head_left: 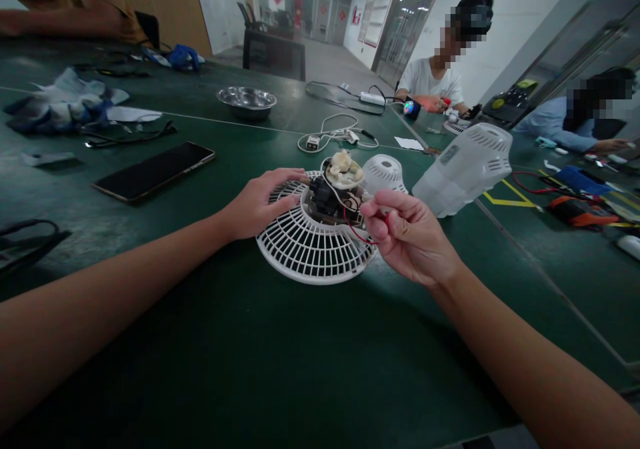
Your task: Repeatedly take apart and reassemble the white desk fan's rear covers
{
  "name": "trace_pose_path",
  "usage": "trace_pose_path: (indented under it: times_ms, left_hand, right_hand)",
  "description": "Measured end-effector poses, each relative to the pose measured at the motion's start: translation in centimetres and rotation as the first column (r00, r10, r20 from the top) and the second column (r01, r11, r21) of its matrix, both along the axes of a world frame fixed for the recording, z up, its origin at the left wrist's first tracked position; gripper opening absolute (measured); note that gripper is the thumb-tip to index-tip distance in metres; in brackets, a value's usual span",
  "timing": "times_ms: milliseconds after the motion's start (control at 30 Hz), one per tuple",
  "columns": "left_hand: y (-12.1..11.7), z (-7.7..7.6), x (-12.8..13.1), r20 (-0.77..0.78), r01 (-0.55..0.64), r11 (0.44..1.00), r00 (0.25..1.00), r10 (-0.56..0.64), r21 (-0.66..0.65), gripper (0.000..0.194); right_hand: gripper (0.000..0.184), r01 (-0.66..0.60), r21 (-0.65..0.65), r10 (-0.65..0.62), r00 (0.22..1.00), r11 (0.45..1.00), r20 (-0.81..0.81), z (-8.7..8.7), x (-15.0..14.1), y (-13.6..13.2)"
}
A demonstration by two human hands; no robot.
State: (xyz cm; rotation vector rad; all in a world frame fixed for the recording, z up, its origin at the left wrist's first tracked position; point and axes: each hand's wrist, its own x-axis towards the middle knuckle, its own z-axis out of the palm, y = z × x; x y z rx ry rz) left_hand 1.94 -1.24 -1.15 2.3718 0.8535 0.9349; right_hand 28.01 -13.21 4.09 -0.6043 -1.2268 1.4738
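A white fan grille (320,262) lies face down on the green table, with a dark fan motor (325,199) exposed on top of it. Above the motor sits a yellowed off-white plastic part (345,169). My left hand (265,202) rests on the left side of the grille, fingers stretched toward the motor. To the right of the motor, my right hand (407,235) is closed in a pinch; a thin red wire (356,232) runs from the motor into its fingers. Behind that hand stands a small white vented cover (385,172).
A large white plastic housing (463,169) stands to the right. Farther back are a white power cord (345,135) and a metal bowl (247,102). On the left lies a black phone (155,171). A multimeter (583,209) lies far right. Other people sit around the table.
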Motion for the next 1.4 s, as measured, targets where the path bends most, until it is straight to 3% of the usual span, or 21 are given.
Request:
trace_pose_path:
  times_ms: [467, 867, 1400]
  left_hand:
    - [-0.14, 0.18, 0.04, -0.010, -0.001, 1.000, 1.000, 0.001, 0.006, 0.053]
    - [-0.06, 0.17, 0.04, -0.013, 0.003, 1.000, 1.000, -0.003, -0.005, 0.053]
    - [-0.06, 0.13, 0.00, -0.002, -0.002, 1.000, 1.000, 0.002, -0.022, 0.050]
  right_hand:
    - [0.025, -0.026, -0.028, 0.026, 1.000, 0.999, 0.001, 0.06, -0.03, -0.13]
    - [0.034, 0.056, -0.052, -0.053, 0.997, 0.997, 0.061, -0.05, 0.18, -0.20]
    - [0.027, 0.024, -0.026, -0.023, 1.000, 0.999, 0.017, 0.11, -0.06, -0.17]
